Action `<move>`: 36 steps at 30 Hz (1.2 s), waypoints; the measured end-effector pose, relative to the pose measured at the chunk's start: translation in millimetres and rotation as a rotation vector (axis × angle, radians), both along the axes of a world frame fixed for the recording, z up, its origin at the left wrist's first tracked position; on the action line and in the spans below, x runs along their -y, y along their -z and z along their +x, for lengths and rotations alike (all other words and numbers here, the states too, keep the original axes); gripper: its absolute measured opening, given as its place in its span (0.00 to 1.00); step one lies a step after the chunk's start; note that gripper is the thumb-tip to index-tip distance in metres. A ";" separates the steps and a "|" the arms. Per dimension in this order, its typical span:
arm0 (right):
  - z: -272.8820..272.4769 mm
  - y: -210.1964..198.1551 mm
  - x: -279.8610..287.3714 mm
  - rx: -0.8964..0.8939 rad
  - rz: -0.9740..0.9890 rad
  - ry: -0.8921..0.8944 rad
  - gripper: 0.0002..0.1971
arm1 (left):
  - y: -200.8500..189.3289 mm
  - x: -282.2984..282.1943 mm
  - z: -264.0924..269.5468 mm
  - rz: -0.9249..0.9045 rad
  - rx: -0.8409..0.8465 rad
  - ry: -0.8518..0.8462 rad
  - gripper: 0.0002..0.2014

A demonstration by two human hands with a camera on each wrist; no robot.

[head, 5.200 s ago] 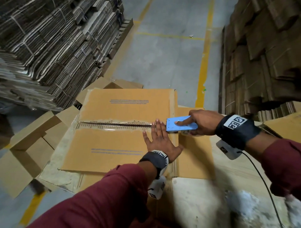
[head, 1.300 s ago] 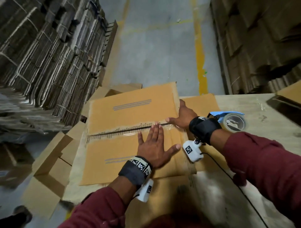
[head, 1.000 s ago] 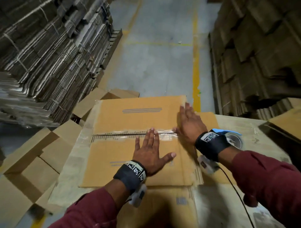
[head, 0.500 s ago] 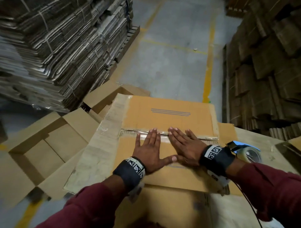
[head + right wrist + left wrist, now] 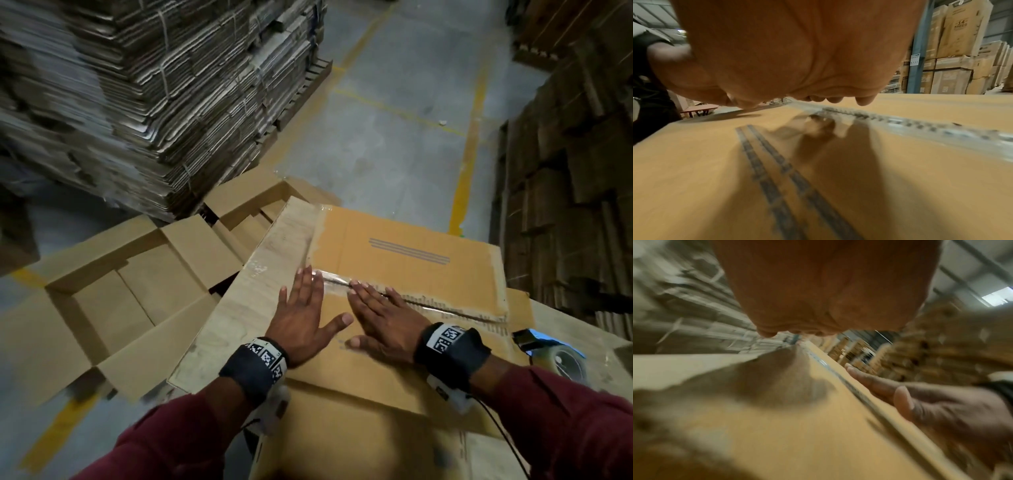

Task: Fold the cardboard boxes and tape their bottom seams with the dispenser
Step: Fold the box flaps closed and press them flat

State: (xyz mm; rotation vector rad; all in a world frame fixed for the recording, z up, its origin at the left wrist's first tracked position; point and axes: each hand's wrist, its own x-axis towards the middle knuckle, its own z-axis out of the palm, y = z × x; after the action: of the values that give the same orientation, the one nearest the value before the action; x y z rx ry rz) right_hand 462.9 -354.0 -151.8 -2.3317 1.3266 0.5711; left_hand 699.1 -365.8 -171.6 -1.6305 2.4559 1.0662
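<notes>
Bundled flats: I see a tall stack of strapped flat cardboard (image 5: 144,102) filling the far left; a darker stack (image 5: 568,178) stands on the right.
Floor: grey concrete floor (image 5: 383,137) with yellow lines runs between the two stacks.
Open cartons: I see unfolded cartons (image 5: 113,301) lying on the floor to the left, just beside the worktable.
Worktable: pale worktable (image 5: 239,308) bears the box; its bare top shows along the box's left edge.
Box: cardboard box (image 5: 411,250) lies bottom-up on the worktable in front of me, its two flaps meeting at a middle seam.
Seam tape: clear tape (image 5: 334,286) runs shiny along the seam, between and under my fingertips.
Left hand: my left hand (image 5: 301,318) lies flat on the near flap, fingers straight and together, thumb spread to the right; the fingertips reach the tape at the box's left edge.
Right hand: my right hand (image 5: 383,322) lies flat just beside it, fingers straight and angled across the seam, holding nothing.
Dispenser: blue tape dispenser (image 5: 544,353) sits on the table at the right, past my right wrist, apart from both hands.
</notes>
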 end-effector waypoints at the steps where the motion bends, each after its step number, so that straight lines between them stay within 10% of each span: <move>1: 4.5 -3.7 1.0 0.011 -0.005 -0.002 0.53 | -1.7 0.3 4.6 0.034 -0.081 -0.076 0.63; 6: 43.2 -7.0 17.8 0.054 -0.021 -0.024 0.54 | -6.5 9.0 35.2 0.412 -0.473 -0.266 0.65; 11: 71.2 6.2 34.8 -0.009 0.061 -0.044 0.56 | 13.8 31.7 56.7 0.696 -0.686 -0.319 0.40; 18: 40.0 -20.0 14.5 0.176 -0.026 0.257 0.49 | -39.8 35.1 48.1 0.221 -0.458 -0.160 0.41; 27: -136.2 -17.4 -79.4 0.341 -0.176 1.338 0.42 | -76.3 -10.7 -64.2 0.227 -0.487 -0.285 0.26; 36: -204.3 34.2 -92.4 0.433 0.074 1.421 0.45 | -34.5 -115.3 -188.7 0.127 -0.063 -0.297 0.45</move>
State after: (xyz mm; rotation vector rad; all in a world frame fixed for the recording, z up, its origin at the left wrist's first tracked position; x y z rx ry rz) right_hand 258.6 -261.7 -186.0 -0.8608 2.1308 -0.3197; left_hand 510.4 -250.5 -137.2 -1.9909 2.1734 1.2944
